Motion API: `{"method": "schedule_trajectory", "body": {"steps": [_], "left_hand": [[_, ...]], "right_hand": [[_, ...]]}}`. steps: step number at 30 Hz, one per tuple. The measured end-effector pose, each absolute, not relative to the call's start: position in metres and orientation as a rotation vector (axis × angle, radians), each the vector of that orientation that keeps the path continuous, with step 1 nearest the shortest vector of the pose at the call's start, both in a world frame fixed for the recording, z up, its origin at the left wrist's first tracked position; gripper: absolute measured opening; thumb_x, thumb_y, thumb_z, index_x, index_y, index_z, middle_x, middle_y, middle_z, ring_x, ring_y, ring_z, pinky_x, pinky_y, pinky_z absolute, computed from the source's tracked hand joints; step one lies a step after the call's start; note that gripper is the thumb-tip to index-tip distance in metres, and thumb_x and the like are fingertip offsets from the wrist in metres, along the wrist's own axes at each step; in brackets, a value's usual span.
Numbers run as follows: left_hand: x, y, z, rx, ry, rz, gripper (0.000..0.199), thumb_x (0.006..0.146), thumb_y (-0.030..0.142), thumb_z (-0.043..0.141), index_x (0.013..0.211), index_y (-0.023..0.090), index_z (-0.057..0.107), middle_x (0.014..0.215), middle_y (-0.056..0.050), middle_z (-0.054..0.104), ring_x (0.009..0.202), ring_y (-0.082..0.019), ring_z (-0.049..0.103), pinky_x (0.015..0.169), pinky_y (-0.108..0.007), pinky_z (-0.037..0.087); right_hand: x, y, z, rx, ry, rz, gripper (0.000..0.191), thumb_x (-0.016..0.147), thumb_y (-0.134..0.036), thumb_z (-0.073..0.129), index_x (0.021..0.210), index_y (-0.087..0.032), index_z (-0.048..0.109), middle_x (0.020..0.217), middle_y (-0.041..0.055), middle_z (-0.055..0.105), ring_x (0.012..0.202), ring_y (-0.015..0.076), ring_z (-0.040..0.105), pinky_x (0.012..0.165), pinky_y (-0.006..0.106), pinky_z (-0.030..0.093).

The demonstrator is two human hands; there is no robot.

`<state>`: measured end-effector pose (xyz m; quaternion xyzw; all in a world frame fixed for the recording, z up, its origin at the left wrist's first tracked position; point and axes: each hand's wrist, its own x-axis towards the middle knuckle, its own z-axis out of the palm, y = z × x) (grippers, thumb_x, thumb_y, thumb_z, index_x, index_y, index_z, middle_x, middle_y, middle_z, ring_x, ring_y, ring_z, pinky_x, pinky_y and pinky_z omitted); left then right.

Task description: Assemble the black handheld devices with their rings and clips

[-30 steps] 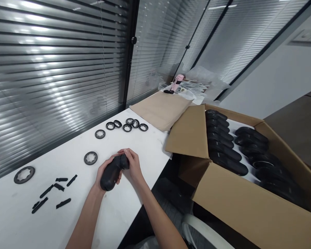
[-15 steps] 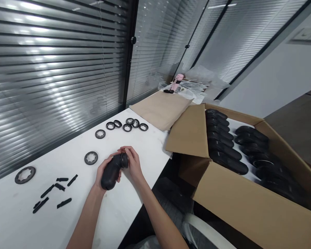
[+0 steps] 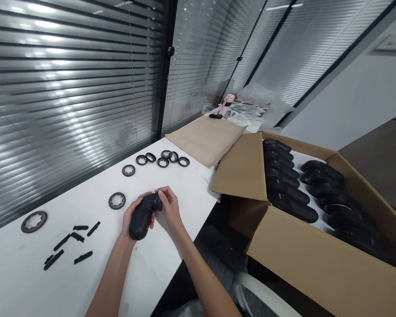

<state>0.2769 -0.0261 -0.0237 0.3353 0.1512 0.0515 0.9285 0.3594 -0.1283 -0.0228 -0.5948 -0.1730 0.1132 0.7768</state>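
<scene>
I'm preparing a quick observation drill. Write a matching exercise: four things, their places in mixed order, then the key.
Things:
1. Bent black piece
2. Small black strips
3. Cardboard box
4. Pink object

Places:
A. Beside clear plastic, far from the hands
B. On the white table, left of both hands
C. Between the left hand and right hand
D. Right of the table, flaps open

Pairs: 1-C, 2-B, 3-D, 4-A

Likely an office; slatted blinds [image 3: 69,88] line glass partitions [image 3: 193,57] beside a white desk [image 3: 95,198].
</scene>
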Motion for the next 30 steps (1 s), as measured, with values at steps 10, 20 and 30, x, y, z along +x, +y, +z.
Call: {"method": "schedule_trajectory", "body": {"steps": [10,20,30], "left_hand": [[0.2761,-0.0256,-0.0212,0.694,0.325,0.095,0.076,0.077,0.04,0.064,0.142,0.004,0.043,0.067,-0.009,0.068,0.046,-0.023,0.058,0.038,-0.028,0.043],[0.2767,-0.0248,-0.0232,0.692,0.327,0.097,0.073,0.081,0.038,0.06,0.143,0.005,0.042,0.065,-0.008,0.067,0.045,-0.022,0.058,0.04,-0.028,0.044],[0.2774,-0.0254,-0.0232,0.68,0.325,0.103,0.072,0.081,0.037,0.061,0.144,0.006,0.043,0.068,-0.008,0.068,0.046,-0.022,0.059,0.039,-0.028,0.045]], "right_hand": [[0.366,-0.1279,-0.0306,-1.409,-0.345,0.211,0.053,0.081,-0.062,0.066,0.059,-0.023,0.038,0.052,-0.0055,0.034,0.054,0.0121,0.032,0.055,0.027,0.03],[0.3662,-0.1277,-0.0309,-1.48,-0.347,0.191,0.056,0.083,-0.066,0.06,0.057,-0.023,0.036,0.051,-0.0053,0.033,0.053,0.0124,0.032,0.054,0.029,0.029],[0.3657,-0.1269,-0.0308,-1.475,-0.342,0.182,0.056,0.084,-0.067,0.059,0.058,-0.023,0.037,0.051,-0.0047,0.034,0.054,0.0125,0.032,0.055,0.029,0.03]]}}
